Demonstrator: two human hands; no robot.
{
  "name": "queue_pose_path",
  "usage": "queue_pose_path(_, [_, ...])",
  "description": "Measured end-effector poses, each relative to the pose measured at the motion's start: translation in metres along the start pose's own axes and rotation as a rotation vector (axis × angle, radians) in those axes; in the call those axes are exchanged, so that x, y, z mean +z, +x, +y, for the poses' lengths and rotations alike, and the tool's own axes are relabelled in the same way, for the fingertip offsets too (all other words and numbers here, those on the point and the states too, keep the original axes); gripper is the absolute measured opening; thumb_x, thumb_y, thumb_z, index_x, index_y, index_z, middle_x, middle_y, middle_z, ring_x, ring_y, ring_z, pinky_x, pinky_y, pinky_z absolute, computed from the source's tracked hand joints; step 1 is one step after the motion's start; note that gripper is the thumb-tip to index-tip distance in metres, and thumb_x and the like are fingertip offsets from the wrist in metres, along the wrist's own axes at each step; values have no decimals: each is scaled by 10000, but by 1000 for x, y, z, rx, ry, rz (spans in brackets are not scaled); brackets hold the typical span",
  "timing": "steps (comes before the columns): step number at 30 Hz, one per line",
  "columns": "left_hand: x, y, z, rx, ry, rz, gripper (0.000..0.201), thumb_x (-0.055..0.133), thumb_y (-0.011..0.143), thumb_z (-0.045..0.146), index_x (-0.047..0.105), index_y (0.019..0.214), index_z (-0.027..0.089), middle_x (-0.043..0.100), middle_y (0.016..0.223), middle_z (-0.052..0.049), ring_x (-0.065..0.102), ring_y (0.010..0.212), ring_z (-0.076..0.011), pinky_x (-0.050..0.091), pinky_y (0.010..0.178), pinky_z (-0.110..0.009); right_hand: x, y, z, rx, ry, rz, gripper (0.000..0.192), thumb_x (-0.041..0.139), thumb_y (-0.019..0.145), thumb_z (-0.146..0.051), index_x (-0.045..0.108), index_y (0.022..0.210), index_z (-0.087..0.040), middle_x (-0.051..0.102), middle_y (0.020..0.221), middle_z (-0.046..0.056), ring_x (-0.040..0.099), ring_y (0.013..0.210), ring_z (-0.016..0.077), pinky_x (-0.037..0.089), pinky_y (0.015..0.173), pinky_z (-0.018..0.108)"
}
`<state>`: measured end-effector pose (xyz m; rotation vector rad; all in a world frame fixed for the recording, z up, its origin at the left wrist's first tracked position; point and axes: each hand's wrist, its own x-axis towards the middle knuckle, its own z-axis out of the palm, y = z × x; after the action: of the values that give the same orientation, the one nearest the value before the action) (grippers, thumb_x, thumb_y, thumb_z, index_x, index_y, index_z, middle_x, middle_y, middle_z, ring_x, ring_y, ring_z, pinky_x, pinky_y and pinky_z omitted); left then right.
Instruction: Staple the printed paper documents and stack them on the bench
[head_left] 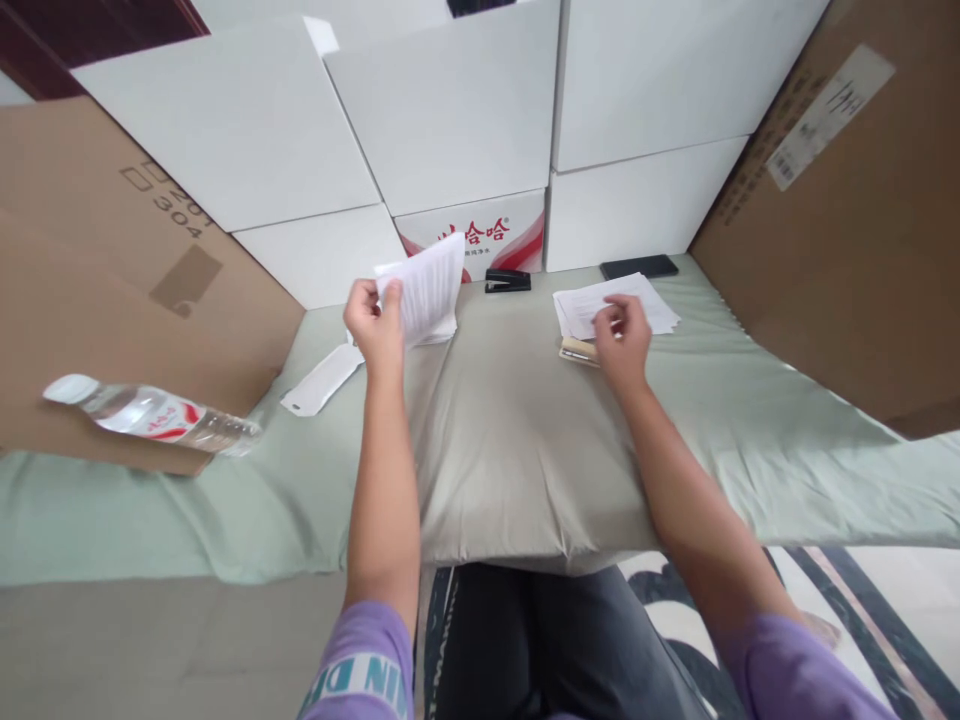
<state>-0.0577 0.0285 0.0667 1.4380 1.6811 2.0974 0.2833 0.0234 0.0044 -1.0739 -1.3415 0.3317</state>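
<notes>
My left hand [375, 322] holds up a printed sheaf of paper [429, 288], lifted and curling above a grey pillow [517, 450]. My right hand [622, 340] rests on a stack of printed papers [615, 303] at the pillow's far right, fingertips pinching at a sheet. Just under that hand lies a small tan object [576, 350]. A black stapler [508, 280] sits between the two paper piles, near the boxes.
White cartons [450, 110] wall the back, brown cardboard boxes [847, 210] stand left and right. A water bottle [150, 412] lies on its side at the left. A white paper strip [324, 380] lies on the pale green sheet [787, 440]. A dark flat device [639, 267] lies behind the stack.
</notes>
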Motion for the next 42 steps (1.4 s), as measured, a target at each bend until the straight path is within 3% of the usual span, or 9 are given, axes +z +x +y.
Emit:
queue_pose_path(2, [-11, -12, 13, 16, -163, -22, 316, 655, 889, 490, 576, 916, 185, 569, 804, 16, 596, 796, -122, 512, 807, -254, 14, -12, -16, -110, 71, -225, 290, 601, 896, -287, 585, 1179, -224, 689, 1064, 64, 621, 943, 187, 473, 796, 320])
queue_pose_path(6, [-21, -55, 7, -65, -236, -102, 433, 582, 893, 629, 590, 1050, 226, 663, 1004, -49, 666, 1049, -177, 532, 929, -283, 38, -37, -35, -107, 151, -579, 626, 722, 825, -493, 542, 1384, -278, 591, 1416, 109, 538, 1278, 294, 460, 1012, 459])
queue_pose_path(8, [-19, -73, -4, -134, -251, -119, 454, 554, 899, 655, 587, 1087, 243, 677, 1059, -68, 664, 1115, -192, 531, 971, -310, 45, -46, -38, -40, 171, -644, 657, 738, 803, -536, 570, 1382, -273, 599, 1412, 106, 540, 1280, 314, 456, 1031, 478])
queue_pose_path(11, [-12, -88, -16, -197, -306, -113, 482, 554, 886, 686, 584, 1113, 262, 689, 1103, -79, 664, 1142, -208, 545, 967, -333, 52, -55, -37, 122, 242, -746, 442, 653, 869, -564, 711, 1178, -254, 727, 1157, 58, 648, 1082, 295, 515, 924, 435])
queue_pose_path(14, [-6, -94, -16, -234, -323, -228, 551, 536, 866, 738, 602, 1151, 271, 706, 1130, -89, 667, 1165, -231, 561, 943, -344, 58, -62, -37, 267, 346, -644, 398, 602, 899, -583, 748, 1010, -229, 750, 958, 27, 685, 928, 267, 540, 811, 387])
queue_pose_path(16, [-5, -97, -14, -242, -309, -356, 570, 597, 835, 727, 636, 1150, 254, 720, 1125, -99, 671, 1171, -249, 558, 951, -350, 60, -64, -37, 302, 417, -524, 386, 622, 890, -573, 742, 1025, -232, 752, 975, 29, 690, 931, 261, 543, 814, 378])
queue_pose_path(19, [-4, -103, -14, -213, -341, -443, 505, 704, 809, 633, 690, 1096, 217, 736, 1122, -109, 675, 1169, -257, 531, 1007, -364, 60, -64, -39, 294, 502, -485, 369, 670, 870, -541, 735, 1079, -244, 755, 1049, 44, 691, 977, 256, 543, 869, 382])
queue_pose_path(26, [4, -115, -32, -282, -413, -450, 562, 796, 738, 599, 688, 1079, 166, 758, 1091, -121, 711, 1069, -254, 545, 960, -351, 62, -62, -30, 323, 511, -523, 551, 696, 813, -628, 698, 1194, -229, 739, 1160, 90, 678, 1074, 287, 533, 945, 433])
queue_pose_path(42, [14, -131, -38, -328, -414, -439, 575, 796, 761, 537, 699, 1170, 144, 750, 1176, -144, 705, 1101, -263, 539, 984, -372, 71, -69, -14, 353, 435, -462, 436, 643, 828, -550, 706, 1086, -204, 743, 1104, 74, 663, 1080, 272, 512, 956, 413])
